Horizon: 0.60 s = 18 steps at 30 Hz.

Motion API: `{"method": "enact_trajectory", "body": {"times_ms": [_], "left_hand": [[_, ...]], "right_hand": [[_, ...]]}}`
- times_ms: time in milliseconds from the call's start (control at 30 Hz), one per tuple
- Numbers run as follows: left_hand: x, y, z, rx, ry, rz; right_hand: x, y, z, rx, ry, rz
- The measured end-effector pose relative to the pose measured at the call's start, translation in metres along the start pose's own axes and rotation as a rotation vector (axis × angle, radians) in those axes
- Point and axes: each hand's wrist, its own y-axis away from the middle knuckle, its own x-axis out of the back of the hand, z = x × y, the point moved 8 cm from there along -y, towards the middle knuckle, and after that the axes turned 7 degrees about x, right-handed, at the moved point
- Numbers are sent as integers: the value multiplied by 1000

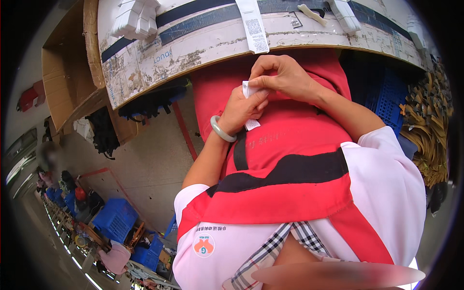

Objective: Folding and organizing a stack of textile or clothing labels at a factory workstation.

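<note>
white label (250, 107) long axis runs top-to-bottom (partly hidden) | left hand (241, 110) and right hand (285, 76) both pinching it

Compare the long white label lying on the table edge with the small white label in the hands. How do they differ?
The long label lies flat and untouched on the worn table; the small label is pinched between the left hand and right hand over red fabric. The long label is stretched out full length; the small label looks folded and mostly hidden. Both are white.
</note>
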Motion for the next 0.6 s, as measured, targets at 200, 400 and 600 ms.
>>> {"method": "enact_trajectory", "body": {"times_ms": [200,400,600], "left_hand": [[7,6,16,-48,-76,118],[16,-3,67,-316,-254,362],[8,0,134,-786,-1142,711]], "right_hand": [[138,3,-28,440,1034,702],[195,5,27,157,979,654],[118,-11,-21,486,1012,498]]}}
